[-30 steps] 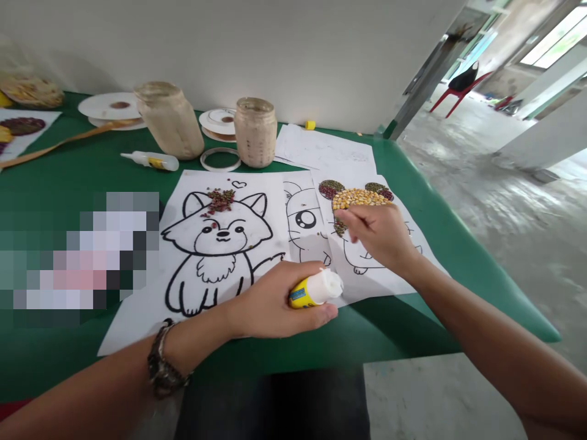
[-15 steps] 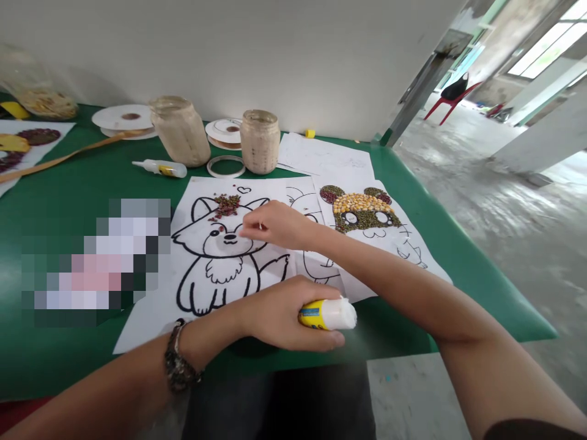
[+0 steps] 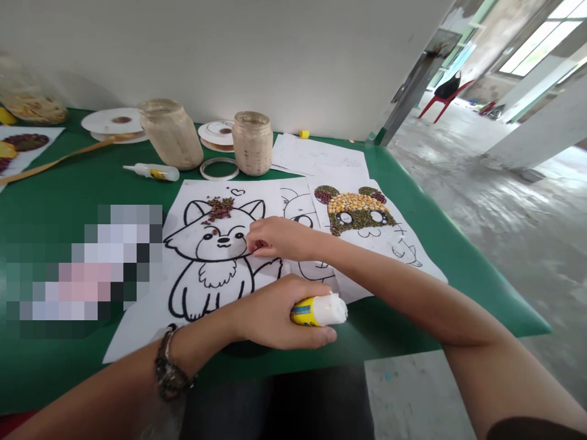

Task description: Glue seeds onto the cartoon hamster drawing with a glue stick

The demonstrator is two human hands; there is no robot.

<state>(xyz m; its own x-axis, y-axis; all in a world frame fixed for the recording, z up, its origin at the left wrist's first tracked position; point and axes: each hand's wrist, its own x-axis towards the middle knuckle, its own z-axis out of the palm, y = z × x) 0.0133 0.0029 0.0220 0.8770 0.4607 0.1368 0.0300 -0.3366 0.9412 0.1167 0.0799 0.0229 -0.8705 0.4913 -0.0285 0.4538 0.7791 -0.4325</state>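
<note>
My left hand is closed around a white glue bottle with a yellow label, held above the table's front edge. My right hand hovers at or touches the right cheek of a fox drawing on white paper. Its fingers are curled together, and whatever they may hold is hidden. On the fox's forehead lies a small pile of reddish and green beans, with a few loose ones near the eyes. Beneath my right forearm is a hamster drawing, partly covered with yellow corn kernels, green beans and red beans.
Behind the drawings stand two cloudy jars, ribbon spools, a tape ring and another glue bottle. A yellow cap sits by the paper sheets. A blurred-out object lies left on the green table.
My right hand has moved slightly down from the fox's eye to its cheek. My left hand keeps hold of the glue bottle. The view has shifted slightly.
</note>
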